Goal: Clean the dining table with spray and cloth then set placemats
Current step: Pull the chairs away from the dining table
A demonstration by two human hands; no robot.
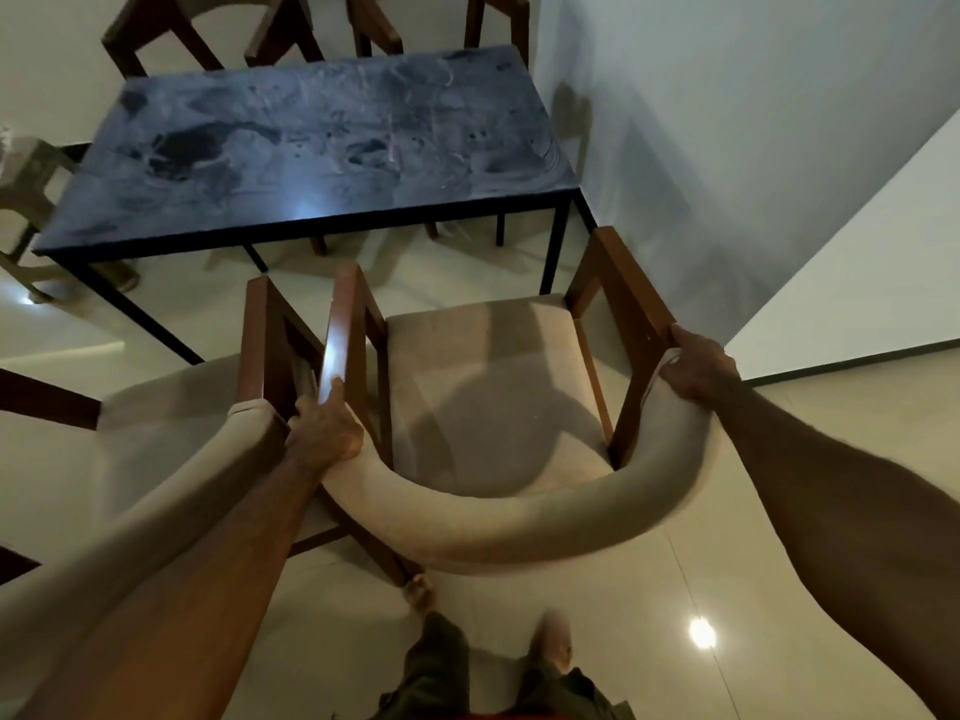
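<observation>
While both hands hold the chair by the ends of its curved padded back, no cleaning is under way — this looks like clearing room around the worktop before the spray and cloth come out. The left hand curls round the left end of the backrest where it meets the wooden arm, thumb lying up along the rail; the right hand grips the right end, fingers wrapped over the padding. The chair stands on the floor just in front of the dark, marbled worktop, apart from it, with a second chair close beside it on the left.

Neither spray bottle, cloth nor placemats show anywhere in view, and the worktop carries smears and dull patches, so by my reading the task has barely begun. Next the chair wants setting somewhere out of the way, clear of the neighbouring chair's arm — then both hands must let go and fetch the spray and cloth.
</observation>
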